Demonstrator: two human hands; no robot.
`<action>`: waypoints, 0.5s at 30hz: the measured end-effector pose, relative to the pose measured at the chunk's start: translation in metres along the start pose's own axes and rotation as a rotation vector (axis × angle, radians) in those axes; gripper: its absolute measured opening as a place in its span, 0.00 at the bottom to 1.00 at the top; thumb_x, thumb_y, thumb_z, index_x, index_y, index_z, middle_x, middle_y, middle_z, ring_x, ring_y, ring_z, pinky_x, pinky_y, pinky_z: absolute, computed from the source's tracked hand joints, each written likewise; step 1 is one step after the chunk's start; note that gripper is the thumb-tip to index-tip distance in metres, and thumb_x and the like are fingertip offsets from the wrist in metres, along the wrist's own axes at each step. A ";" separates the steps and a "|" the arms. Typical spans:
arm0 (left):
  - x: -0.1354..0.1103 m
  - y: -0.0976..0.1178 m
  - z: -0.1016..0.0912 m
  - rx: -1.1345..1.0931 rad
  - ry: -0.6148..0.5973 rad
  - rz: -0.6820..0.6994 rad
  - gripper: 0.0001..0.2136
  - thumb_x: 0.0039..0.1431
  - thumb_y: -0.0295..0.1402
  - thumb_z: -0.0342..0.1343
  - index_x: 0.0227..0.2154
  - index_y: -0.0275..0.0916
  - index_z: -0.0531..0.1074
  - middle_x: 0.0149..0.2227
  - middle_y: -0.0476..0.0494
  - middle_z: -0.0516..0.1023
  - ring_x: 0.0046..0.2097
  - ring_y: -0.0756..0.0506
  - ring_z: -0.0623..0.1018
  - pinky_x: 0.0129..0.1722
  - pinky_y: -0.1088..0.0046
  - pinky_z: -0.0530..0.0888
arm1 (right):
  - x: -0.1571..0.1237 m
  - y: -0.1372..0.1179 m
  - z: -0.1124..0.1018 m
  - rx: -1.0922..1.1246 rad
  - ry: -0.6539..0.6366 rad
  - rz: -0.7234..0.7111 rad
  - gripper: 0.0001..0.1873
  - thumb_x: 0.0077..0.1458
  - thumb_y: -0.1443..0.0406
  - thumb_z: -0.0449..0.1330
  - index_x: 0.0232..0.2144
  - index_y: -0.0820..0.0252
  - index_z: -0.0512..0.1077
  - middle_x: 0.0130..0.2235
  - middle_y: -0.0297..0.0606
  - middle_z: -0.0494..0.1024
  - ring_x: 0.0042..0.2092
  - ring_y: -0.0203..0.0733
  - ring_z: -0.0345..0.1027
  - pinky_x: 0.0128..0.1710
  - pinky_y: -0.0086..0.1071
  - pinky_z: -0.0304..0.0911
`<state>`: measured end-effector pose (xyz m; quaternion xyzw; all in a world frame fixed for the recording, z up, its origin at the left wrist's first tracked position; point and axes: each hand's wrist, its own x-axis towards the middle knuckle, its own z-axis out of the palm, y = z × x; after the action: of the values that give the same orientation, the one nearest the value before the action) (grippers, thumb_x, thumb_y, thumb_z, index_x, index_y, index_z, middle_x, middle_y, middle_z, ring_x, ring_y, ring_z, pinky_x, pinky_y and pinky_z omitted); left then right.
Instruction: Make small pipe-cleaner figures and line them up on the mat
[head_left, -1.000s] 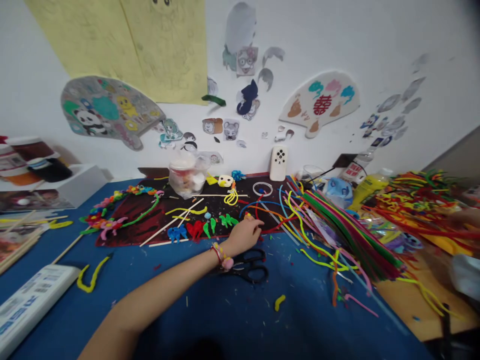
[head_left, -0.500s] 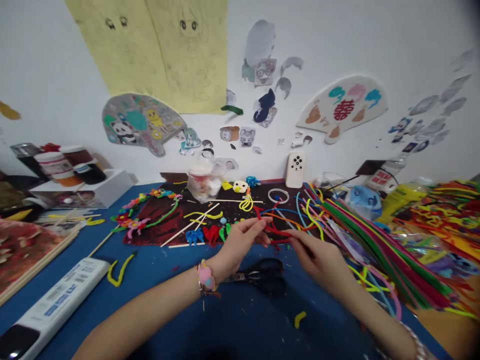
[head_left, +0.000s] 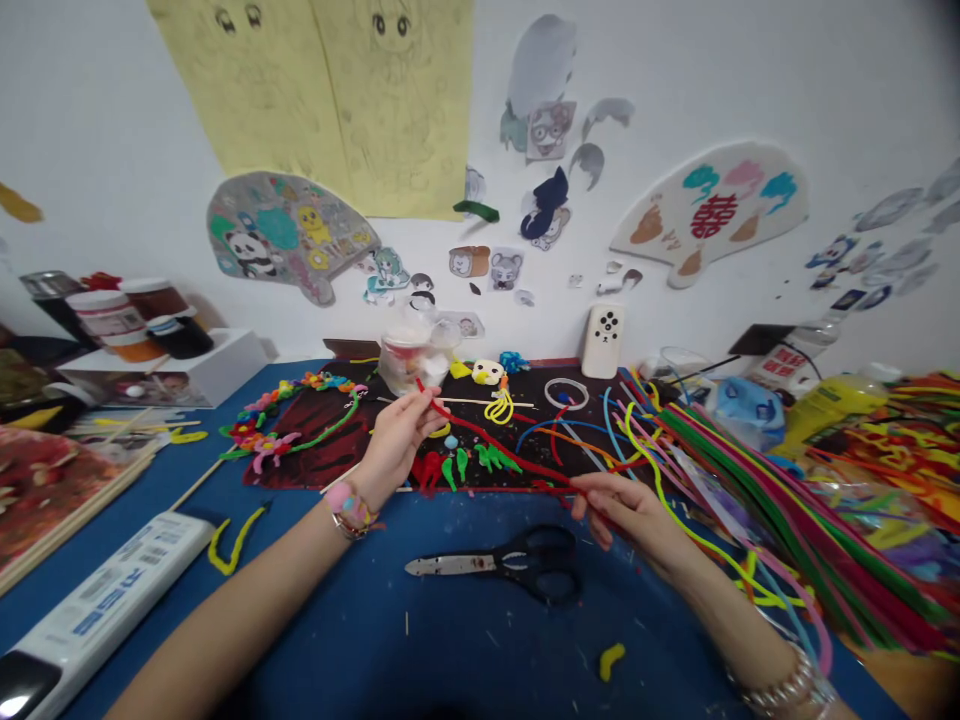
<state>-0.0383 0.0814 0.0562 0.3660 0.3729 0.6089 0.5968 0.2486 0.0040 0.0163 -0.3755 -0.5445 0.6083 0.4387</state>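
Observation:
My left hand [head_left: 397, 442] pinches one end of a red pipe cleaner [head_left: 495, 447] up over the dark red mat [head_left: 315, 445]. The other stretch of that pipe cleaner runs down to my right hand [head_left: 622, 512], whose fingers grip it above the blue tabletop [head_left: 360, 625]. Between my wrists, black-handled scissors [head_left: 529, 565] lie shut on the table. Small green and red pipe-cleaner shapes [head_left: 457, 465] sit on the mat just beyond the red strand.
A large bundle of coloured pipe cleaners [head_left: 795, 510] spreads across the right side. A plastic cup [head_left: 409, 362] stands at the mat's back, and a flowered pipe-cleaner chain [head_left: 292, 415] lies at its left. A white box [head_left: 112, 570] lies at the near left, and the wall behind carries paper cutouts.
Both hands have drawn apart, lifting the red pipe cleaner off the mat and stretching it out. My left hand has risen and moved left. The view has tilted slightly.

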 end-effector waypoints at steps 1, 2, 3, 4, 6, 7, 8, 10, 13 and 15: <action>0.001 0.001 0.000 -0.012 0.014 -0.008 0.05 0.55 0.28 0.53 0.34 0.32 0.69 0.29 0.47 0.74 0.31 0.52 0.76 0.36 0.74 0.74 | -0.001 0.000 0.000 0.068 -0.005 0.003 0.09 0.51 0.62 0.59 0.36 0.57 0.73 0.30 0.36 0.77 0.20 0.30 0.62 0.19 0.27 0.61; 0.000 0.001 0.001 -0.027 0.024 -0.019 0.04 0.57 0.28 0.51 0.33 0.33 0.67 0.28 0.47 0.74 0.31 0.51 0.76 0.36 0.73 0.74 | -0.002 0.001 0.001 0.124 -0.008 0.005 0.08 0.51 0.61 0.59 0.33 0.57 0.73 0.31 0.37 0.77 0.22 0.32 0.64 0.20 0.28 0.61; -0.001 0.001 0.002 -0.044 0.030 -0.036 0.03 0.58 0.28 0.49 0.32 0.34 0.65 0.28 0.47 0.74 0.32 0.50 0.77 0.35 0.72 0.75 | -0.003 0.001 0.002 0.165 -0.007 0.008 0.07 0.50 0.61 0.60 0.32 0.57 0.73 0.31 0.37 0.77 0.23 0.33 0.65 0.21 0.29 0.62; -0.002 0.001 0.003 -0.062 0.030 -0.057 0.03 0.59 0.29 0.48 0.31 0.35 0.63 0.28 0.47 0.73 0.32 0.49 0.77 0.34 0.71 0.75 | -0.004 0.002 0.003 0.186 -0.006 0.015 0.07 0.48 0.62 0.61 0.31 0.57 0.73 0.31 0.37 0.78 0.24 0.35 0.66 0.23 0.30 0.62; -0.006 0.000 0.006 -0.104 0.001 -0.095 0.05 0.61 0.30 0.45 0.29 0.37 0.60 0.25 0.48 0.72 0.30 0.49 0.77 0.33 0.70 0.75 | -0.005 0.005 0.006 0.191 -0.001 0.024 0.08 0.44 0.63 0.64 0.30 0.57 0.72 0.30 0.36 0.78 0.27 0.37 0.68 0.25 0.31 0.62; -0.007 -0.001 0.007 -0.131 -0.028 -0.113 0.06 0.61 0.30 0.45 0.29 0.37 0.59 0.23 0.50 0.70 0.26 0.51 0.75 0.31 0.71 0.75 | -0.005 0.007 0.008 0.190 0.007 0.020 0.09 0.42 0.64 0.66 0.28 0.57 0.71 0.29 0.36 0.78 0.27 0.38 0.68 0.26 0.32 0.62; -0.009 -0.002 0.008 -0.161 -0.064 -0.128 0.06 0.61 0.30 0.45 0.29 0.37 0.59 0.20 0.53 0.67 0.23 0.54 0.72 0.29 0.74 0.74 | -0.005 0.009 0.009 0.194 0.020 0.009 0.10 0.41 0.63 0.67 0.27 0.57 0.70 0.27 0.35 0.77 0.27 0.38 0.68 0.27 0.32 0.62; -0.010 -0.004 0.009 -0.217 -0.136 -0.149 0.06 0.61 0.31 0.46 0.28 0.37 0.59 0.17 0.58 0.59 0.16 0.58 0.63 0.21 0.82 0.68 | -0.004 0.014 0.010 0.221 0.055 -0.029 0.12 0.40 0.60 0.67 0.25 0.57 0.69 0.24 0.33 0.75 0.27 0.38 0.66 0.28 0.32 0.61; -0.010 -0.004 0.008 -0.236 -0.183 -0.153 0.06 0.60 0.32 0.49 0.28 0.37 0.60 0.16 0.59 0.52 0.14 0.59 0.54 0.13 0.85 0.55 | -0.001 0.020 0.009 0.260 0.125 -0.102 0.13 0.40 0.57 0.67 0.24 0.55 0.69 0.28 0.33 0.73 0.30 0.37 0.66 0.33 0.34 0.62; -0.008 -0.001 0.006 -0.234 -0.182 -0.133 0.06 0.59 0.32 0.50 0.28 0.37 0.61 0.17 0.58 0.52 0.15 0.59 0.54 0.13 0.85 0.54 | 0.000 0.023 0.008 0.284 0.148 -0.127 0.13 0.39 0.57 0.67 0.23 0.55 0.68 0.36 0.34 0.73 0.36 0.39 0.67 0.39 0.35 0.62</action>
<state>-0.0322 0.0734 0.0582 0.3222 0.2672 0.5718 0.7055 0.2381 0.0012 -0.0055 -0.3185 -0.4417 0.6209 0.5639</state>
